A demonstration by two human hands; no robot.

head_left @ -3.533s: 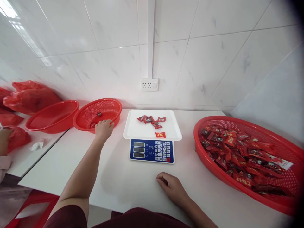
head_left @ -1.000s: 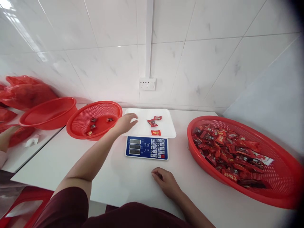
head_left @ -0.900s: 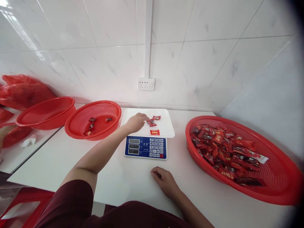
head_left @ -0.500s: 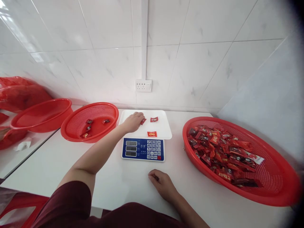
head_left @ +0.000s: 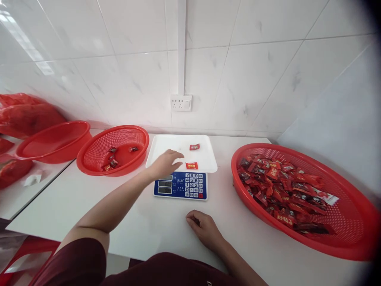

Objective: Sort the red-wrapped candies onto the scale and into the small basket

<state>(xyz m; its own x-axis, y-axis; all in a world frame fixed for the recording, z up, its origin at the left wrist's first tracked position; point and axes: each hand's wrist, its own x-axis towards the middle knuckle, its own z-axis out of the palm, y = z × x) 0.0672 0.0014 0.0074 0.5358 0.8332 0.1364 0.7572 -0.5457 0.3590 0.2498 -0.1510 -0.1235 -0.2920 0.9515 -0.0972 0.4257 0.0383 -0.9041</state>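
Note:
My left hand (head_left: 167, 163) hovers over the near left part of the scale's white pan (head_left: 157, 145). Its thumb and fingers are apart with nothing between them, just left of a red wrapped candy (head_left: 191, 165). Farther back on the pan lies a second red wrapped candy (head_left: 194, 147). Under my left wrist the scale's blue keypad panel (head_left: 181, 186) is partly covered. My right hand (head_left: 205, 227) rests on the table in front of the scale, fingers curled together; whether anything is inside cannot be seen.
A large red basket (head_left: 351, 210) heaped with wrapped candies stands on the right. To the left, a smaller red basket (head_left: 89, 159) holds several candies, beside a red basin (head_left: 53, 147) and a red plastic bag (head_left: 29, 113). A wall socket (head_left: 181, 103) is behind the scale.
The candy that was under my left fingers is gone from the pan, and another lies in the left basket. My left hand is now nearer the front candy. My right hand stays put.

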